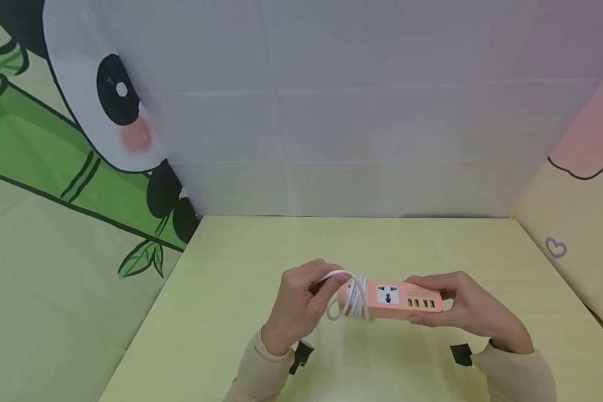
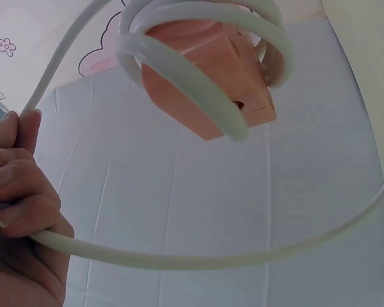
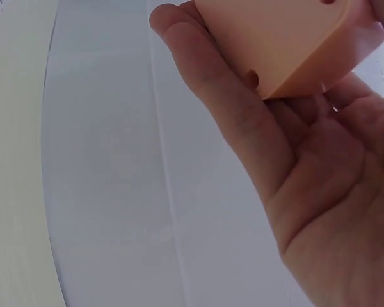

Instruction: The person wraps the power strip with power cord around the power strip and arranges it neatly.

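A pink power strip with a white socket and several USB ports is held up over the table. White cord is wound in several loops around its left end. My right hand grips the strip's right end, thumb along the near side and fingers behind. In the right wrist view the strip's pink end lies against the palm side. My left hand pinches the cord between thumb and fingers, left of the strip. A slack length of cord hangs from that hand in the left wrist view.
The pale yellow table stretches below both hands. A plain grey-white backdrop stands behind it. Printed side panels rise at the left, with a panda and bamboo, and at the right, with a small purple heart.
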Motion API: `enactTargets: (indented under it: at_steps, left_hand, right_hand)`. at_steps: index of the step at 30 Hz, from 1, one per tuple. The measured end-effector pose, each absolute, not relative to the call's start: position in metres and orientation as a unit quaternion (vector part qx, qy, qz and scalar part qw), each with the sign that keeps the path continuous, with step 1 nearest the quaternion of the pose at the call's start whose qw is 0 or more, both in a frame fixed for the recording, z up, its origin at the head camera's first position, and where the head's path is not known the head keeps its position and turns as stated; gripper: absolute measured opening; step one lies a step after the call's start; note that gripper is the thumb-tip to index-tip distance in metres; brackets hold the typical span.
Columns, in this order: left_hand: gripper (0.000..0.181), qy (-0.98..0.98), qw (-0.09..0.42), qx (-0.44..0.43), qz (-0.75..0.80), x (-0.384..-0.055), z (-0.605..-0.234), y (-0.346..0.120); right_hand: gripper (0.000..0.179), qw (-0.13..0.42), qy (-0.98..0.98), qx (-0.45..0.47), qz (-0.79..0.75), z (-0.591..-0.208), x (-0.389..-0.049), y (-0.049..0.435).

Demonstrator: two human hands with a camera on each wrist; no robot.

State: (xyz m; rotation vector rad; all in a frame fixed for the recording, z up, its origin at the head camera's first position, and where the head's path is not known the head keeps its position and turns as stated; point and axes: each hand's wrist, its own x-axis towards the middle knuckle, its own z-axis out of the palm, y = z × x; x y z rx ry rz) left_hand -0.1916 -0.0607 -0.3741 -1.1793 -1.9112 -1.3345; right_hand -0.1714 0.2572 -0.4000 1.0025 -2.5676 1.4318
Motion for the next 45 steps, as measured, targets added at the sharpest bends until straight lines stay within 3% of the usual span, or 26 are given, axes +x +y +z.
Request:
enactTargets:
  at_steps: [32, 37, 45]
  left_hand:
    - [0.005, -0.745, 0.303, -0.361, -0.472, -0.202, -0.387, -0.052]
    - [0.008, -0.762, 0.294, -0.341, -0.466, -0.203, -0.389, -0.051]
    - [0.016, -0.784, 0.240, -0.332, -0.467, -0.206, -0.395, -0.048]
  right_hand:
    - [0.052, -0.030, -0.796, 0.358, 0.488, -0.400, -0.169, 0.260]
    - [0.054, -0.016, -0.772, 0.392, 0.501, -0.400, -0.171, 0.261]
    - [0.057, -0.014, -0.746, 0.409, 0.526, -0.403, -0.172, 0.263]
